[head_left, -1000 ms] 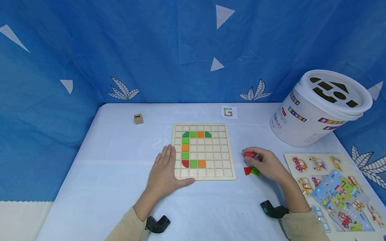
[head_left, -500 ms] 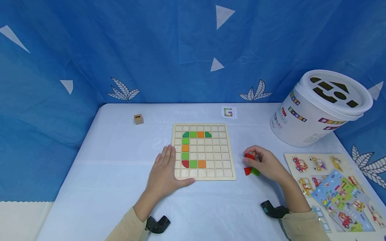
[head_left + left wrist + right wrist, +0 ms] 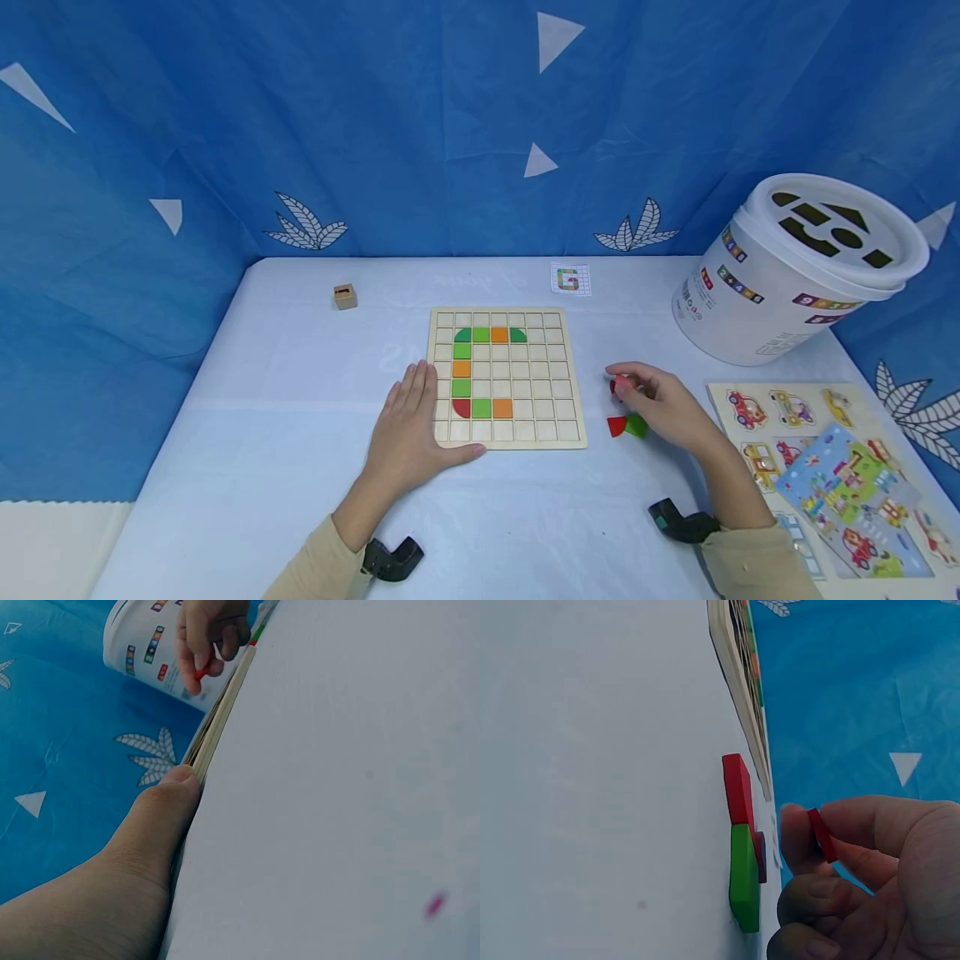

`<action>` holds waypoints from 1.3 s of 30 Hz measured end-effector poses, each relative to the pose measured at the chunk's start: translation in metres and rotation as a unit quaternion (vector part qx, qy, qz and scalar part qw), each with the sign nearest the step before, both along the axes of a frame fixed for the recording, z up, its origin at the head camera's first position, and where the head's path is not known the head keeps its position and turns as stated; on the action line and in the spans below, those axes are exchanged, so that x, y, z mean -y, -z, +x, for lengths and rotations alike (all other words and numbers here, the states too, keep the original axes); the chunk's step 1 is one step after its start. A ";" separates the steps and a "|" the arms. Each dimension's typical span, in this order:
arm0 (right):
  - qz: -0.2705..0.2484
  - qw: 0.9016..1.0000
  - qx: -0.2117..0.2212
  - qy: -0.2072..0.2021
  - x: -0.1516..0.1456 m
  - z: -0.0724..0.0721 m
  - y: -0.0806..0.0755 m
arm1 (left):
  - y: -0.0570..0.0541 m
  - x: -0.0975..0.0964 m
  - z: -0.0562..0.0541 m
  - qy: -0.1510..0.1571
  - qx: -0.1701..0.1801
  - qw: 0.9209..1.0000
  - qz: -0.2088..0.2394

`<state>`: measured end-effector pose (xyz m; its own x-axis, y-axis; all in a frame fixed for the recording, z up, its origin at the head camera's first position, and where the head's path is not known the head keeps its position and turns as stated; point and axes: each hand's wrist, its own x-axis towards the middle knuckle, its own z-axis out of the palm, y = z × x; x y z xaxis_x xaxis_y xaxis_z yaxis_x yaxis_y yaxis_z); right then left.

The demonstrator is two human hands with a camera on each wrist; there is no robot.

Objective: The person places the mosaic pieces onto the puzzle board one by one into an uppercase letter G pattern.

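A wooden grid board (image 3: pixel 525 433) lies in the middle of the table, with green, orange and red tiles set in a C-like outline. My left hand (image 3: pixel 405 433) rests at its left edge, fingers straight and the thumb along the front edge. To the right of the board, my right hand (image 3: pixel 660 408) pinches a small red tile (image 3: pixel 823 836) between thumb and forefinger, raised off the table in the right wrist view. Below that hand lie another red tile (image 3: pixel 617 426) and a green tile (image 3: pixel 636 425), side by side. A further dark red piece (image 3: pixel 761 856) shows partly behind them.
A small card (image 3: pixel 570 279) with a coloured G pattern lies behind the board. At the back left sits a little wooden cube (image 3: pixel 345 297). A white bucket (image 3: pixel 742 308) with a shape-cut lid stands back right, and a vehicle picture puzzle (image 3: pixel 723 400) lies at the right.
My right thumb and forefinger have closed on the red tile and turned it, and the green tile shows more. The left hand and the board have stayed put.
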<state>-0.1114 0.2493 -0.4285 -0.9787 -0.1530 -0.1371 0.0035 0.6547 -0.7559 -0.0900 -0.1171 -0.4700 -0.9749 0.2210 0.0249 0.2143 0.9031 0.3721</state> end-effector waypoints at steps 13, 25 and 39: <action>0.009 1.000 0.024 -0.010 0.003 -0.002 0.004 | 0.000 0.000 0.000 0.002 -0.003 1.000 0.003; -0.026 0.999 0.008 -0.041 0.018 -0.001 0.006 | 0.000 0.000 0.001 0.002 -0.001 1.000 0.002; -0.018 0.998 0.036 -0.053 0.057 -0.005 0.002 | 0.001 0.001 0.001 0.002 0.002 1.000 -0.002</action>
<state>-0.1168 0.1926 -0.4301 -0.9442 -0.2618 -0.1998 -0.0088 0.6264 -0.7795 -0.0895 -0.1180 -0.4705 -0.9743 0.2245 0.0208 0.2161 0.9036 0.3698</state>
